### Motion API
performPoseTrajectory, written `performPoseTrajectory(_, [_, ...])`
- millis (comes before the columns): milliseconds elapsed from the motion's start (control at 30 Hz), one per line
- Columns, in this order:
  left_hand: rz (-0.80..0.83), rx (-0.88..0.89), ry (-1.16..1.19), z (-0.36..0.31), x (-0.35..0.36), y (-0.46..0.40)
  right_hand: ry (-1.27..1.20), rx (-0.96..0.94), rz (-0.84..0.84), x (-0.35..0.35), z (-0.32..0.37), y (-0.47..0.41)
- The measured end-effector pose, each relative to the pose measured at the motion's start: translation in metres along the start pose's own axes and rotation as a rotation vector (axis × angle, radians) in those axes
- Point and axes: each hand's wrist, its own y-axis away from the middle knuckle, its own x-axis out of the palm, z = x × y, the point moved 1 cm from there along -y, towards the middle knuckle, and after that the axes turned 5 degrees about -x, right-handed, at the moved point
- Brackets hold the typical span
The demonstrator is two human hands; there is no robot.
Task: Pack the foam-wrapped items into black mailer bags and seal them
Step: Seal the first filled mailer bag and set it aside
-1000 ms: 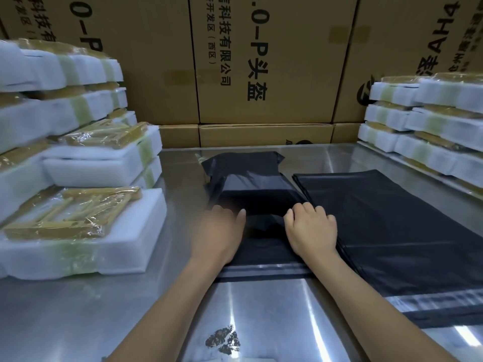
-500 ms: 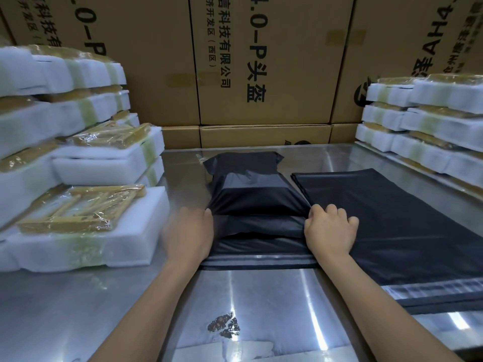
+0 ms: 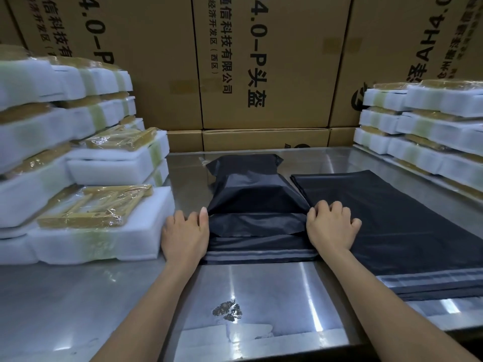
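here both the left hand (image 3: 186, 232) and right hand (image 3: 329, 227) press flat beside the filled mailer bag (image 3: 254, 202), contents hidden.

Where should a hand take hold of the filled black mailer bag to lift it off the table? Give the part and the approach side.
Grip the filled mailer bag by its two long side edges, one hand from the left and one from the right, about where the left hand and right hand rest now. The bulge there shows the item inside; the flat striped flap nearer the person is loose film and would probably just fold.
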Motion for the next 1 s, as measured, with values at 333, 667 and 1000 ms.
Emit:
performPoseTrajectory(333, [0.384,-0.175,0.673,0.023,-0.037,0.015,-0.57,-0.559,0.106,-0.034,0.075,0.051])
performPoseTrajectory(667, [0.691,0.058,0.81,0.044,-0.048,0.023,-0.773,-0.477,0.568,-0.012,0.116,0.071])
performPoseTrajectory(1000, [0.677,0.111,0.824,0.043,-0.04,0.022,-0.583,-0.535,0.534,-0.012,0.121,0.077])
